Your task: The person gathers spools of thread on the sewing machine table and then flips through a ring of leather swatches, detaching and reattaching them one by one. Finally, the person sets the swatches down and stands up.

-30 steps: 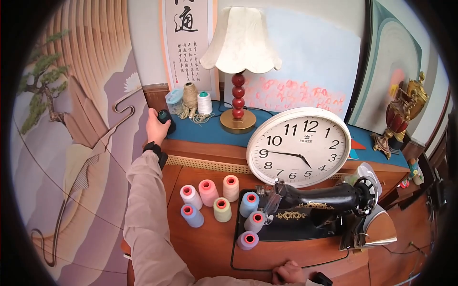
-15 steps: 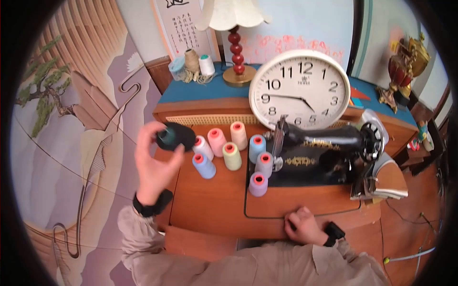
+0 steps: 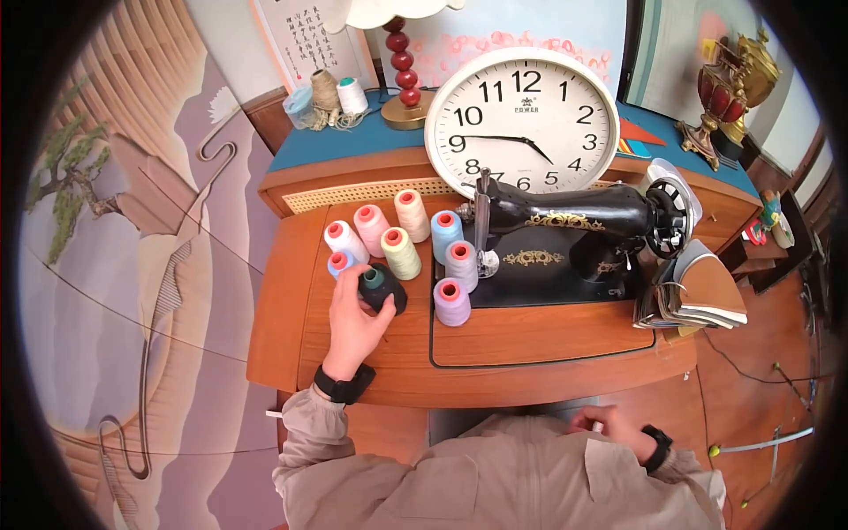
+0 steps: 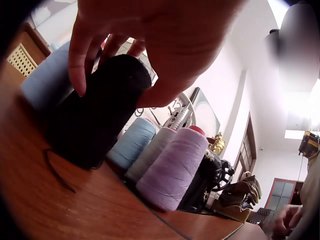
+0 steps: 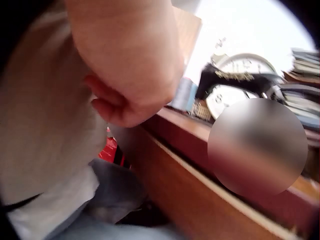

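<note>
My left hand (image 3: pixel 352 325) grips a black cone of thread (image 3: pixel 394 293) by its top, fingers and thumb around it. In the left wrist view its base is right at the wooden tabletop, with a loose thread end (image 4: pixel 59 172) beside it. Close behind are a blue cone (image 3: pixel 338 261) and a pale green cone (image 3: pixel 402 254). White (image 3: pixel 346 241), pink (image 3: pixel 373 231) and peach (image 3: pixel 412 217) cones stand farther back. To the right are light blue (image 3: pixel 447 233), grey (image 3: pixel 462 268) and lilac (image 3: pixel 452 306) cones. My right hand (image 3: pixel 614 426), fingers loosely curled, is before the jacket below the table edge.
A black sewing machine (image 3: pixel 565 212) stands right of the cones, with a stack of fabric samples (image 3: pixel 698 287) beside it. Behind, a large clock (image 3: pixel 526 124) leans by a blue-topped ledge (image 3: pixel 353 146) bearing a lamp (image 3: pixel 404 79) and more thread cones.
My left hand has brought the black cone from the back ledge down to the table, beside the blue and pale green cones. The right hand has drawn back from the table toward the body.
</note>
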`<state>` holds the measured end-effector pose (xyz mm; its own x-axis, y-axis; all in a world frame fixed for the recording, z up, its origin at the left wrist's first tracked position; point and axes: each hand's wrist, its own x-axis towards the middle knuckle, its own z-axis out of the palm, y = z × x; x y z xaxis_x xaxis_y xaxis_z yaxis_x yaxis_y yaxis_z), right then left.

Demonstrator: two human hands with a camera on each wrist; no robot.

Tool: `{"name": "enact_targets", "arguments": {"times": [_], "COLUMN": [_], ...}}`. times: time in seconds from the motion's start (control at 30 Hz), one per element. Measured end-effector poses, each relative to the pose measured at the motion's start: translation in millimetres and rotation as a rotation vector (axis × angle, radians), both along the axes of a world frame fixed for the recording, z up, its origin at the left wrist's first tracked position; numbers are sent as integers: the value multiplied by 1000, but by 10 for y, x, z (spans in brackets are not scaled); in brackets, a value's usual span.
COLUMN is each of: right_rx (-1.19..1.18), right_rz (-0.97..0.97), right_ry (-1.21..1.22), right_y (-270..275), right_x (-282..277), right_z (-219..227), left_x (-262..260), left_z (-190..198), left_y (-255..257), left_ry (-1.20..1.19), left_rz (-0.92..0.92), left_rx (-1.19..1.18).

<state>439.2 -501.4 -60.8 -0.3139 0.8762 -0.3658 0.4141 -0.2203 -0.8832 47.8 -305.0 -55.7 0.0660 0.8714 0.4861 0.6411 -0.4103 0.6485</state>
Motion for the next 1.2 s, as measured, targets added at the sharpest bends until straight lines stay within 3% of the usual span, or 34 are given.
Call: {"name": "enact_targets", "arguments": {"times": [0.07, 0.13, 0.17, 0.43, 0.67, 1.2], "right_rx": [-372, -435, -442, -433, -403, -281], "right_rz": [-120, 79, 86, 183, 264, 371], "right_ry": [99, -29, -35, -106, -180, -240], "right_y": [-316, -663, -693, -287, 162, 673], "right_x": [429, 880, 1069, 1279, 1453, 1343], "right_z": [-332, -559, -776, -666, -519, -399], "left_x": [23, 30, 29, 76, 167, 129], "left_z": [-86, -122, -129, -192, -338, -252], "left_y": [26, 46, 62, 166, 258, 203], "left_ry": [-5, -39, -31, -46, -285, -325], "left_rz": [73, 61, 36, 18, -29, -34], "left_rx": [-22, -47, -15, -46, -89, -138]}}
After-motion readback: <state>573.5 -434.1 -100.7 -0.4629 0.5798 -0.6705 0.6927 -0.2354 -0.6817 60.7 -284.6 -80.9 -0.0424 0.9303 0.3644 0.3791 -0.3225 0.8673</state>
